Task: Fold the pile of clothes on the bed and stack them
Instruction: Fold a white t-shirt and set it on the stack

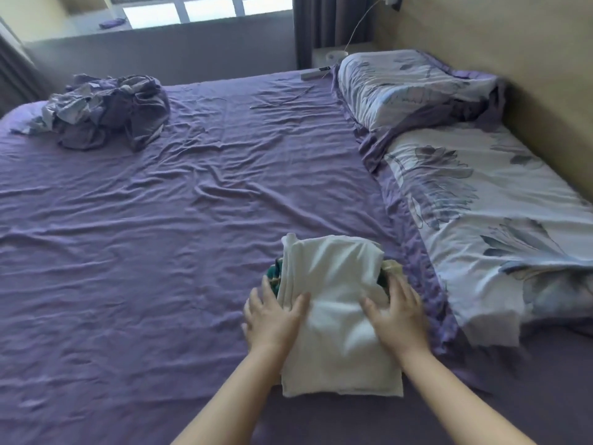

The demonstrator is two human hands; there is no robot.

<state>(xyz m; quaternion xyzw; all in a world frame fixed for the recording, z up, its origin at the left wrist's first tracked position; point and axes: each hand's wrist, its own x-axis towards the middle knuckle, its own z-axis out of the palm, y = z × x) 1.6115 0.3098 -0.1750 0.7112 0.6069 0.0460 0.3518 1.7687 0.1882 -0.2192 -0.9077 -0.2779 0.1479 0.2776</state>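
Green garment (275, 273) — mostly hidden under white cloth (337, 303).

— What fills the room?
— A wide bed under a wrinkled purple sheet (192, 220), with a tan wooden headboard wall (513, 59) along its right side.
— And at the far end?
— A bright window (205, 9) above a grey ledge (160, 53), with a dark grey curtain (330, 24) beside it. A small white bedside stand (324, 56) sits below the curtain. Daylight comes in from the window.
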